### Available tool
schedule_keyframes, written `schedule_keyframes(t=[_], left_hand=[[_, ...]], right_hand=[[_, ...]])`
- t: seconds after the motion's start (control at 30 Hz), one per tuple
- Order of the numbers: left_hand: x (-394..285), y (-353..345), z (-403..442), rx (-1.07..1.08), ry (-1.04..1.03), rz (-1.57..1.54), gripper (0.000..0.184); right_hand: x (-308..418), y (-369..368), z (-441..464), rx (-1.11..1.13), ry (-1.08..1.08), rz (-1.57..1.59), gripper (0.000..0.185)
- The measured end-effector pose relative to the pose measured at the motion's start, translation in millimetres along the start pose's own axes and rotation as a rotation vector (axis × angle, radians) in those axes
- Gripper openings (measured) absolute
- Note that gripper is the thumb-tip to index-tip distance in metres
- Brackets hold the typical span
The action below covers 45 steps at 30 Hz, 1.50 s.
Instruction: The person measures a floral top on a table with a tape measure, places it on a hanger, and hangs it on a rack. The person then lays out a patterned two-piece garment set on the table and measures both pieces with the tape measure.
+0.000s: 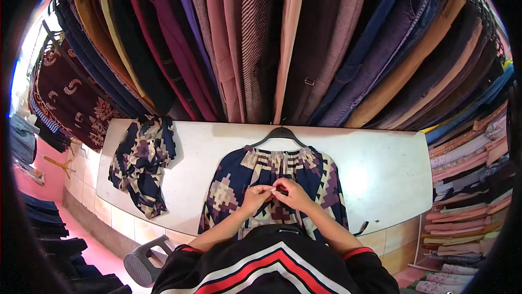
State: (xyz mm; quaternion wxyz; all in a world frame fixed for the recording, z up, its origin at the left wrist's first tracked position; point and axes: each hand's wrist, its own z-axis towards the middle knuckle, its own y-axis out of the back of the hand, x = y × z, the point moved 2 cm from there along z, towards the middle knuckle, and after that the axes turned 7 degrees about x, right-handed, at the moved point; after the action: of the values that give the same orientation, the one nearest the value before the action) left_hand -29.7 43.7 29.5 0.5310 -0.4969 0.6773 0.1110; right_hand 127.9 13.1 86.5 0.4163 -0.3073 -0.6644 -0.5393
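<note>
A patterned blouse [223, 190] in navy, cream and purple lies on the white table [380, 169], with a black hanger [280, 133] at its gathered neckline. Over the middle of the blouse, my left hand [256, 197] and my right hand [291, 193] meet at the fingertips. Both hands have their fingers pinched together; whatever is between them is too small to make out. A crumpled cloth [144, 158] with the same pattern lies on the left part of the table.
Trousers [217, 49] hang in a long row behind the table. Folded clothes [462, 223] are stacked on shelves at the right, and dark folded garments [60, 250] lie at the lower left. A grey stool [142, 264] stands near the table's front left.
</note>
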Motion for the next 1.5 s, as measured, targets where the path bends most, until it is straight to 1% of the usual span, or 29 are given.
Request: schedule_keyframes(t=[0.03,0.07,0.17,0.2,0.23,0.27,0.3,0.33,0.37,0.43,0.53,0.67,0.77,0.83,0.93,1.03,1.27,1.37,1.5], left_hand=[[-0.3,0.0,2.3,-0.012,0.01,-0.004,0.019],[-0.3,2.0,7.3,-0.031,0.031,0.1,0.016],[-13.8,22.5,26.8,-0.235,-0.183,0.635,0.015],[-24.1,32.5,35.3,-0.386,-0.206,0.638,0.014],[-41.5,44.8,42.5,-0.53,-0.43,0.82,0.013],[-51.5,54.9,48.2,-0.722,-0.361,1.007,0.011],[-62.8,68.0,56.2,-0.722,-0.296,1.038,0.011],[-75.0,68.9,59.6,-0.822,-0.308,1.116,0.012],[-76.1,76.4,67.2,-0.867,-0.206,1.071,0.012],[-84.0,76.7,74.6,-0.932,-0.131,1.094,0.012],[-83.9,78.1,79.1,-0.943,-0.053,1.145,0.013],[-81.0,78.6,80.2,-0.945,-0.093,1.181,0.012],[-81.6,76.9,80.1,-0.952,-0.127,1.154,0.012],[-82.9,75.3,79.5,-0.957,-0.113,1.144,0.011],[-81.7,75.3,80.1,-0.964,-0.105,1.136,0.011],[-82.0,75.4,80.6,-0.96,-0.092,1.13,0.011],[-80.2,76.6,80.9,-0.954,-0.069,1.144,0.016],[-79.9,75.7,81.0,-0.976,-0.092,1.141,0.012],[-79.4,77.2,80.6,-0.977,-0.107,1.123,0.013]], right_hand=[[-2.8,1.2,2.3,0.004,0.002,-0.055,0.029],[-5.8,2.7,5.3,0.007,0.005,-0.111,0.027],[-21.7,22.3,18.1,-0.065,-0.042,-0.236,0.022],[-30.4,30.6,22.6,-0.197,-0.07,-0.183,0.022],[-32.6,48.8,26.6,-0.185,-0.144,-0.229,0.023],[-39.4,65.6,30.2,-0.237,-0.119,-0.234,0.023],[-41.3,81.9,30.6,-0.283,-0.134,-0.229,0.021],[-53.7,92.9,31.2,-0.324,-0.153,-0.238,0.019],[-66.8,101.6,32.8,-0.367,-0.171,-0.249,0.017],[-76.4,115.5,34.2,-0.378,-0.183,-0.236,0.016],[-85.5,127.5,36.8,-0.372,-0.235,-0.264,0.015],[-94.3,136.8,41.7,-0.393,-0.295,-0.337,0.013],[-102.7,136.7,47.9,-0.405,-0.297,-0.406,0.013],[-106.0,136.8,52.8,-0.406,-0.298,-0.459,0.013],[-109.7,137.6,55.8,-0.377,-0.29,-0.464,0.014],[-115.5,140.3,55.8,-0.337,-0.289,-0.367,0.014],[-122.5,148.9,50.2,-0.364,-0.289,-0.358,0.015],[-122.6,147.3,49.3,-0.363,-0.289,-0.368,0.014],[-119.6,145.8,47.9,-0.38,-0.274,-0.375,0.013]])
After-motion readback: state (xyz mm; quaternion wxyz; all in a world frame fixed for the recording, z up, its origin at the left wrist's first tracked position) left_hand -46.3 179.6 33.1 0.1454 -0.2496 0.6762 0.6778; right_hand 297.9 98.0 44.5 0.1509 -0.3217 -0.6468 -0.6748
